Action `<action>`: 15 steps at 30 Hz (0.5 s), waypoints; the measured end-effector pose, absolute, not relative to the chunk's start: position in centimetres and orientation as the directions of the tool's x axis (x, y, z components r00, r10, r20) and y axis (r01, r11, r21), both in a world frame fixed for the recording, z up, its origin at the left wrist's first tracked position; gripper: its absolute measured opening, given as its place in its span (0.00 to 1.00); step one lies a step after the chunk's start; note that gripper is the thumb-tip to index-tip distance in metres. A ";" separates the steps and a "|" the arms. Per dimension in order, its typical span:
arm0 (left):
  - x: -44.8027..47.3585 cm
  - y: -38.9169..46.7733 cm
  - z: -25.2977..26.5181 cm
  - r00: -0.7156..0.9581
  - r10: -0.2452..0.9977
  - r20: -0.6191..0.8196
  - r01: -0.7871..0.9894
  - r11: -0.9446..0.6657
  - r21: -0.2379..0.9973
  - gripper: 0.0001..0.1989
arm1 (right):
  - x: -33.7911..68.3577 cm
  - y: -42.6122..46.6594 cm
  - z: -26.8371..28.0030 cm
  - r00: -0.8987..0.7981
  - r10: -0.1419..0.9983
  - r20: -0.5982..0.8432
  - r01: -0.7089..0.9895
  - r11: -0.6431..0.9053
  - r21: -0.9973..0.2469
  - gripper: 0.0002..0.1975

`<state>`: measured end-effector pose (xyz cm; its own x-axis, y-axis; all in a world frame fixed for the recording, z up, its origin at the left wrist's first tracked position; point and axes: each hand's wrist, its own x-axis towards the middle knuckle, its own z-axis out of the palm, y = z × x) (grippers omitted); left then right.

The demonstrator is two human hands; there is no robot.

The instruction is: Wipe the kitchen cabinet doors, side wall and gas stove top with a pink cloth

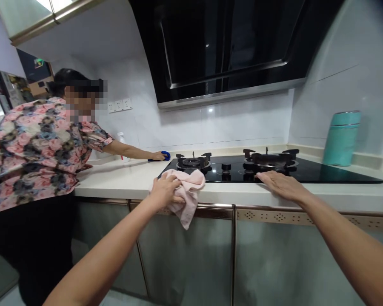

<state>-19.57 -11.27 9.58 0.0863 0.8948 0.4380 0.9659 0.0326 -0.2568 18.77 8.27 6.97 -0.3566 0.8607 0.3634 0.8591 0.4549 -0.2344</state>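
My left hand [166,192] is closed on a pale pink cloth [191,187] at the front left corner of the black gas hob [325,172]. Part of the cloth lies on the hob's edge, and one end hangs down over the counter front. Flat and with its fingers stretched out, my right hand [279,185] rests at the hob's front edge, before the right burner [270,159]. Between my hands are the left burner [193,162] and a control knob [226,167].
A co-worker in a flowered shirt [35,148] leans over the white counter [115,176] at left, one hand on a blue cloth [166,156]. Behind that arm stands a spray bottle [121,138]. A turquoise flask [342,138] stands at right. The black range hood [223,46] overhangs the hob.
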 end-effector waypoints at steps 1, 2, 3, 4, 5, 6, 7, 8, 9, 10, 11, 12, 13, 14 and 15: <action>-21.3 -11.9 9.6 0.052 0.898 0.436 0.966 0.066 -0.251 0.31 | 18.8 8.2 7.0 -0.350 0.865 0.359 0.861 0.449 -0.241 0.31; -22.9 -12.5 9.6 0.017 0.901 0.434 0.965 0.098 -0.242 0.32 | 18.8 8.2 7.0 -0.345 0.870 0.352 0.862 0.442 -0.248 0.31; -24.3 -13.1 9.7 -0.016 0.903 0.429 0.964 0.127 -0.232 0.32 | 18.8 8.1 7.0 -0.339 0.875 0.345 0.865 0.435 -0.252 0.31; -25.6 -13.6 9.8 -0.044 0.905 0.423 0.963 0.151 -0.223 0.32 | 18.8 8.1 7.0 -0.335 0.878 0.342 0.867 0.429 -0.252 0.30; -26.7 -14.2 10.0 -0.067 0.907 0.416 0.962 0.170 -0.216 0.32 | 18.8 8.2 7.0 -0.335 0.877 0.344 0.868 0.429 -0.249 0.30; -27.6 -14.7 10.2 -0.082 0.909 0.408 0.960 0.182 -0.212 0.31 | 18.8 8.3 6.9 -0.337 0.873 0.352 0.868 0.432 -0.243 0.30; -28.3 -15.3 10.3 -0.089 0.910 0.404 0.959 0.187 -0.211 0.30 | 18.8 8.4 6.9 -0.340 0.867 0.364 0.867 0.439 -0.236 0.30; -28.8 -15.8 10.5 -0.085 0.911 0.405 0.959 0.184 -0.214 0.28 | 18.8 8.5 6.8 -0.344 0.860 0.377 0.864 0.447 -0.231 0.30; -29.0 -16.3 10.7 -0.072 0.910 0.408 0.961 0.173 -0.216 0.25 | 18.8 8.7 6.7 -0.349 0.852 0.389 0.860 0.456 -0.229 0.31; -29.1 -16.8 10.9 -0.061 0.909 0.412 0.964 0.161 -0.211 0.20 | 18.8 8.9 6.6 -0.354 0.846 0.399 0.855 0.466 -0.228 0.31; -29.2 -17.2 11.1 -0.069 0.904 0.421 0.970 0.160 -0.185 0.16 | 18.8 9.0 6.5 -0.357 0.842 0.405 0.851 0.472 -0.229 0.31; -29.1 -17.7 11.4 -0.097 0.894 0.437 0.974 0.176 -0.143 0.13 | 18.8 9.1 6.4 -0.359 0.840 0.407 0.849 0.475 -0.232 0.32; -29.1 -18.1 11.7 -0.144 0.879 0.455 0.974 0.207 -0.092 0.11 | 18.8 9.2 6.4 -0.358 0.840 0.409 0.847 0.476 -0.236 0.32; -29.1 -18.4 12.1 -0.203 0.856 0.476 0.967 0.252 -0.040 0.11 | 18.8 9.3 6.3 -0.357 0.840 0.408 0.846 0.476 -0.240 0.32; -29.1 -18.8 12.6 -0.265 0.823 0.502 0.953 0.304 0.005 0.11 | 18.8 9.3 6.2 -0.355 0.841 0.408 0.846 0.475 -0.243 0.32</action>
<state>-29.12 -18.81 12.64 -0.2652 0.8233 0.5018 0.9528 0.3036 0.0054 18.80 9.33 6.22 -0.3547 0.8412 0.4080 0.8460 0.4746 -0.2431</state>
